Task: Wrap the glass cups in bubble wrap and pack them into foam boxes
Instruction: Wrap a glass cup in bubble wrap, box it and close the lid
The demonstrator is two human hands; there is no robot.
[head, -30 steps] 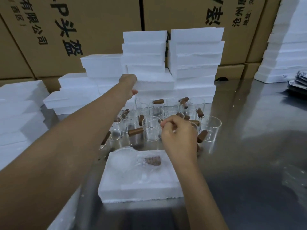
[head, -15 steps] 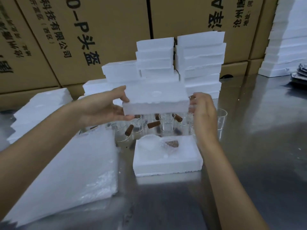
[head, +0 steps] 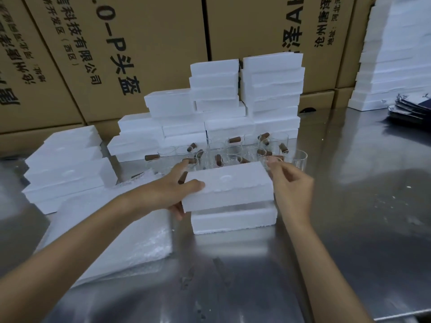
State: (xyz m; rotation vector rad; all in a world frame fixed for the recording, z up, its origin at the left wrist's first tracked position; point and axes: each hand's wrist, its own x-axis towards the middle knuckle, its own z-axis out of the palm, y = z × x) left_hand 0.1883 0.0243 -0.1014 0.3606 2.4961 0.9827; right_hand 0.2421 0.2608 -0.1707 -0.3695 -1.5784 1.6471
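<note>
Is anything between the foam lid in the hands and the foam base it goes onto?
Nothing visible: the foam lid, gripped by the left hand, hangs just above the foam base, with only a thin open gap between.

Left arm: bare, reaching forward and inward from the lower left.
Left hand (head: 172, 192): thumb lies on top, fingers curl underneath, index finger stretched forward; it grips an edge.
Right arm: bare, reaching forward from the lower right.
Right hand (head: 291, 187): fingers loosely bent, holding nothing.
</note>
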